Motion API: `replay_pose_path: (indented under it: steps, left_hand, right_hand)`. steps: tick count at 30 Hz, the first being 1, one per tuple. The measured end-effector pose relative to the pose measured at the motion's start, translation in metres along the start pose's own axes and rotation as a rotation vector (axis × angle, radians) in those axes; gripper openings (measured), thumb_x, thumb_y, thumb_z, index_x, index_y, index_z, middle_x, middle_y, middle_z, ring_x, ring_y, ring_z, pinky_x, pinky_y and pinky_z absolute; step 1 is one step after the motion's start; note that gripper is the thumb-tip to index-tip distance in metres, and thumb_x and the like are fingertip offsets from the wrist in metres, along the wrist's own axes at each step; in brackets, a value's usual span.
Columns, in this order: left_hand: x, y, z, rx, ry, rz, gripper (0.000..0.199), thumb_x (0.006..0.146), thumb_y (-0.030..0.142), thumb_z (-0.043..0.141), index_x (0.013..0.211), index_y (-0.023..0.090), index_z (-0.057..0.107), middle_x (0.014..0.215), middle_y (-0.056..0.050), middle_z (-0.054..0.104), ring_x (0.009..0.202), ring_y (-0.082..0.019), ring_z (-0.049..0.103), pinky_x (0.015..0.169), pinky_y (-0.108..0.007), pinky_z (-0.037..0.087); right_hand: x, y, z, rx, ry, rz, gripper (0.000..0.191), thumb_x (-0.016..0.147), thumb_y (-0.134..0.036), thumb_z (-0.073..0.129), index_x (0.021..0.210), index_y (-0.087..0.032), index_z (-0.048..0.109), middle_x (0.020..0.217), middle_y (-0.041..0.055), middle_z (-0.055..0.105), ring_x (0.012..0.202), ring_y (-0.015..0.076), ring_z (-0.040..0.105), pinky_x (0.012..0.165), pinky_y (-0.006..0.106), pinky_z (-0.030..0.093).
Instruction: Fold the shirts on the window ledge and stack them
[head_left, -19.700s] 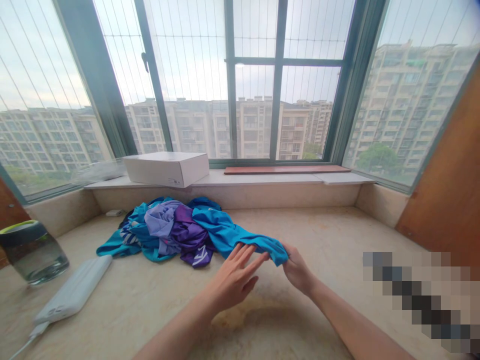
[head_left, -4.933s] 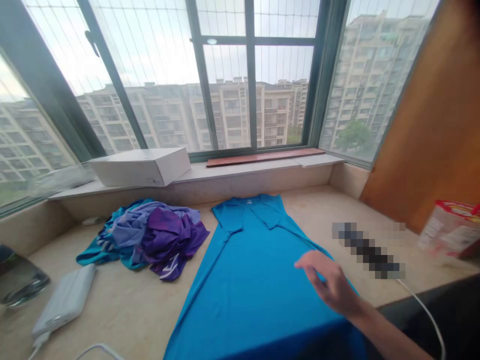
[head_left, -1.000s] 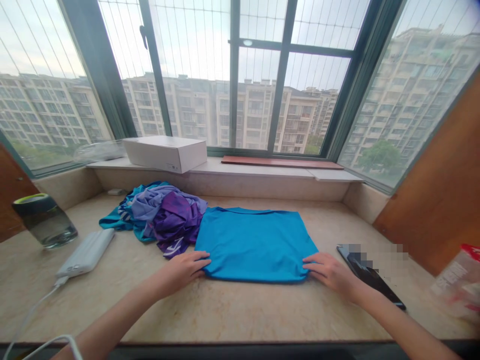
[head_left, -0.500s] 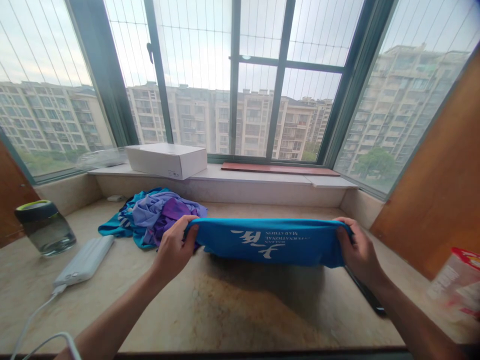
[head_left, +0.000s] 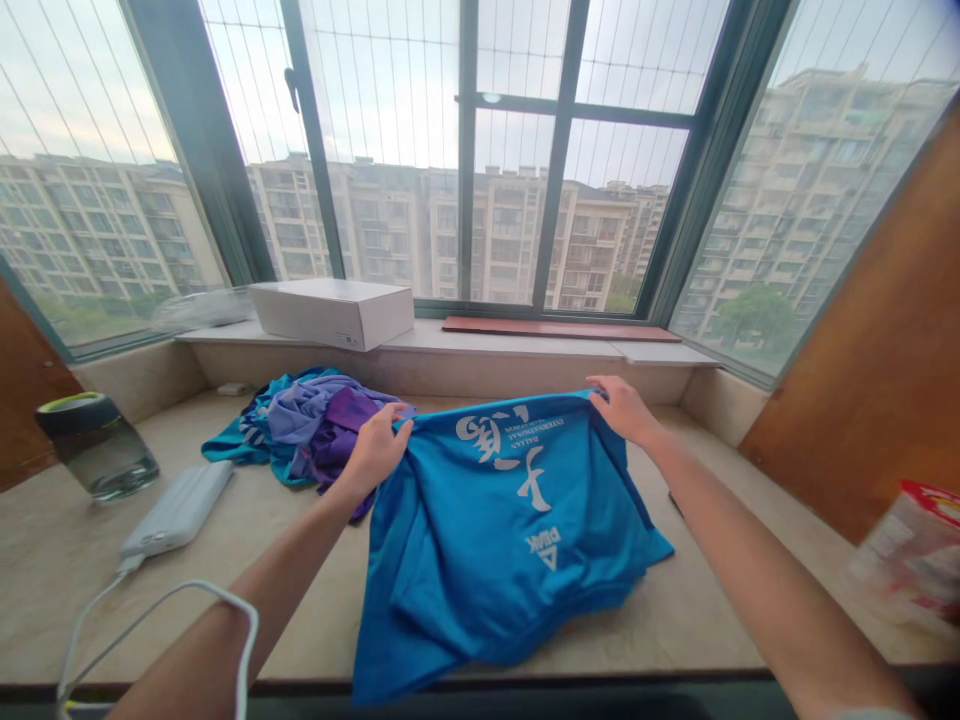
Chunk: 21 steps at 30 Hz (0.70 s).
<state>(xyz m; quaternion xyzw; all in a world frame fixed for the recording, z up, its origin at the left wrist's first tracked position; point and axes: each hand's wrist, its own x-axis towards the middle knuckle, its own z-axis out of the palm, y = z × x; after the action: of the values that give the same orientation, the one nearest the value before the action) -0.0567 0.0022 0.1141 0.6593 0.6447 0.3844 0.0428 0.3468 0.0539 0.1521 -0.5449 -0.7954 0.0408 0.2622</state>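
Note:
A blue T-shirt (head_left: 480,560) with white lettering hangs spread between my two hands, its print upside down to me. My left hand (head_left: 381,448) pinches its far left corner, while my right hand (head_left: 624,405) grips the far right corner, which sits a little higher. The shirt's near part slopes down over the counter, and its lower left corner reaches past the front edge. Just behind my left hand lies a crumpled pile of clothes (head_left: 307,415) in blue, lavender and purple. Beside my right forearm, a dark flat object (head_left: 677,503) is mostly hidden.
On the stone counter (head_left: 300,640), a water bottle (head_left: 97,445) and a white power bank (head_left: 178,508) with a cable (head_left: 161,600) stand left. A red-lidded plastic container (head_left: 911,550) is at right. A white box (head_left: 331,312) and a reddish board (head_left: 559,328) rest on the windowsill.
The shirt has gone from a folded-over band to a wide spread sheet falling toward me. My right hand has moved away and left; my left hand has shifted slightly away.

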Motion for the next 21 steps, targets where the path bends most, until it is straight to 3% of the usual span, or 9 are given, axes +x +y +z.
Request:
replay_pose_path:
  steps: [2, 6, 8, 11, 13, 15, 19, 21]
  left_hand:
    - [-0.006, -0.013, 0.022, 0.115, -0.062, 0.148, 0.040, 0.091, 0.025, 0.048, 0.126, 0.012, 0.061, 0.126, -0.019, 0.064, 0.121, -0.032, 0.060, 0.105, -0.048, 0.047]
    - [-0.026, -0.031, 0.053, 0.176, -0.380, 0.477, 0.041, 0.091, 0.020, 0.050, 0.131, 0.019, 0.062, 0.136, -0.015, 0.062, 0.130, -0.030, 0.056, 0.112, -0.046, 0.043]
    - [-0.033, -0.037, 0.063, 0.199, -0.469, 0.513, 0.040, 0.092, 0.023, 0.052, 0.130, 0.021, 0.064, 0.138, -0.013, 0.062, 0.131, -0.030, 0.055, 0.114, -0.046, 0.041]
    - [-0.036, -0.046, 0.071, 0.236, -0.491, 0.443, 0.040, 0.095, 0.030, 0.050, 0.130, 0.019, 0.066, 0.141, -0.014, 0.061, 0.134, -0.030, 0.054, 0.115, -0.047, 0.040]
    - [-0.036, -0.049, 0.072, 0.264, -0.482, 0.383, 0.043, 0.098, 0.035, 0.046, 0.133, 0.017, 0.064, 0.142, -0.014, 0.060, 0.135, -0.030, 0.054, 0.114, -0.045, 0.040]
    - [-0.038, -0.048, 0.073, 0.296, -0.471, 0.348, 0.044, 0.099, 0.037, 0.045, 0.134, 0.018, 0.062, 0.143, -0.014, 0.059, 0.136, -0.029, 0.052, 0.115, -0.044, 0.040]
    - [-0.056, -0.032, 0.075, 0.357, -0.452, 0.320, 0.040, 0.099, 0.033, 0.046, 0.133, 0.018, 0.061, 0.137, -0.016, 0.064, 0.133, -0.030, 0.055, 0.112, -0.045, 0.042]
    - [-0.070, -0.018, 0.077, 0.377, -0.461, 0.345, 0.038, 0.099, 0.030, 0.045, 0.132, 0.018, 0.061, 0.134, -0.017, 0.065, 0.130, -0.032, 0.057, 0.108, -0.045, 0.045]
  right_hand:
    - [-0.006, -0.009, 0.021, -0.032, -0.085, -0.002, 0.036, 0.099, -0.043, 0.057, 0.127, -0.020, 0.061, 0.132, 0.0109, 0.061, 0.114, 0.0251, 0.061, 0.100, 0.047, 0.050]
    - [-0.044, -0.034, 0.070, -0.049, -0.279, -0.027, 0.040, 0.096, -0.050, 0.058, 0.123, -0.022, 0.067, 0.130, 0.0132, 0.066, 0.120, 0.0311, 0.061, 0.102, 0.046, 0.049]
    - [-0.067, -0.045, 0.094, -0.045, -0.500, -0.032, 0.054, 0.097, -0.059, 0.047, 0.135, -0.022, 0.062, 0.139, 0.0154, 0.061, 0.128, 0.0364, 0.056, 0.105, 0.050, 0.046]
    - [-0.087, -0.054, 0.119, -0.073, -0.656, 0.035, 0.075, 0.097, -0.066, 0.036, 0.153, -0.016, 0.041, 0.160, 0.0193, 0.036, 0.146, 0.0419, 0.033, 0.112, 0.060, 0.036]
    - [-0.085, -0.051, 0.125, -0.117, -0.676, 0.030, 0.076, 0.099, -0.064, 0.032, 0.158, -0.016, 0.029, 0.165, 0.0187, 0.022, 0.151, 0.0412, 0.019, 0.115, 0.065, 0.025]
    - [-0.072, -0.043, 0.123, -0.144, -0.665, -0.048, 0.069, 0.101, -0.061, 0.033, 0.158, -0.022, 0.029, 0.165, 0.0159, 0.023, 0.151, 0.0389, 0.019, 0.117, 0.066, 0.021]
    - [-0.038, -0.026, 0.107, -0.135, -0.505, -0.156, 0.045, 0.098, -0.045, 0.057, 0.137, -0.022, 0.055, 0.142, 0.0120, 0.054, 0.124, 0.0301, 0.056, 0.103, 0.054, 0.047]
    - [-0.027, -0.023, 0.100, -0.127, -0.447, -0.161, 0.036, 0.097, -0.038, 0.062, 0.128, -0.019, 0.060, 0.131, 0.0094, 0.060, 0.110, 0.0245, 0.063, 0.093, 0.047, 0.055]
